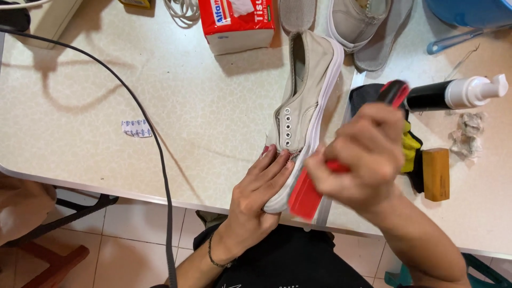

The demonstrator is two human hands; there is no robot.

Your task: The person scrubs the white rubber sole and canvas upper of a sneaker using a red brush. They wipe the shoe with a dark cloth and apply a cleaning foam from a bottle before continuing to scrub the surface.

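Left hand (pixel 256 194) gripped beige canvas shoe (pixel 306 101) toe; right hand (pixel 360 157) clenched red brush (pixel 305 196) against white sole edge — short, firm strokes advisable.

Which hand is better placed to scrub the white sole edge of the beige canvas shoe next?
Right. The right hand grips the red brush, which sits against the beige canvas shoe at its white sole edge. The left hand is occupied steadying the toe.

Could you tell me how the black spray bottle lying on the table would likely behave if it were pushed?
Lying on its side, the round spray bottle would probably roll. Its white pump head sticks out, so it would likely veer rather than roll straight.
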